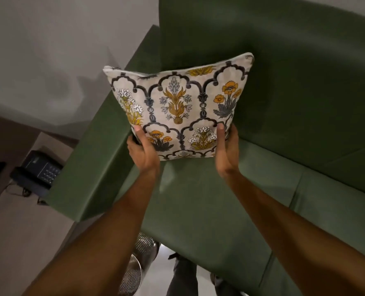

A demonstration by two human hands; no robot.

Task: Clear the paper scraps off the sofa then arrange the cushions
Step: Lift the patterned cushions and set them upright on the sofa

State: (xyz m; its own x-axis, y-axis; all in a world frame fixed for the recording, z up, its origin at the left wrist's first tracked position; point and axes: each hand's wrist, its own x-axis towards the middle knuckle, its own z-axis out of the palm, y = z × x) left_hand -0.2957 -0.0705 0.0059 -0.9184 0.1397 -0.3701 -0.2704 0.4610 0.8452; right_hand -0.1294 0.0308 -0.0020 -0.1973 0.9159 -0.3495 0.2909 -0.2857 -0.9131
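gripping the lower corners of a square cushion [183, 105], the left hand [142, 149] and right hand [226, 149] clamp it upright above the green sofa [209, 199], close to the backrest corner by the armrest. cream woven cover, printed with dark scalloped arches and mustard, white and grey flowers. its printed face looks toward the camera, zipped top edge tilted, right corner higher.

Cushion [181, 107] upright above sofa [198, 199] seat, before backrest; telephone [38, 169] left of armrest.
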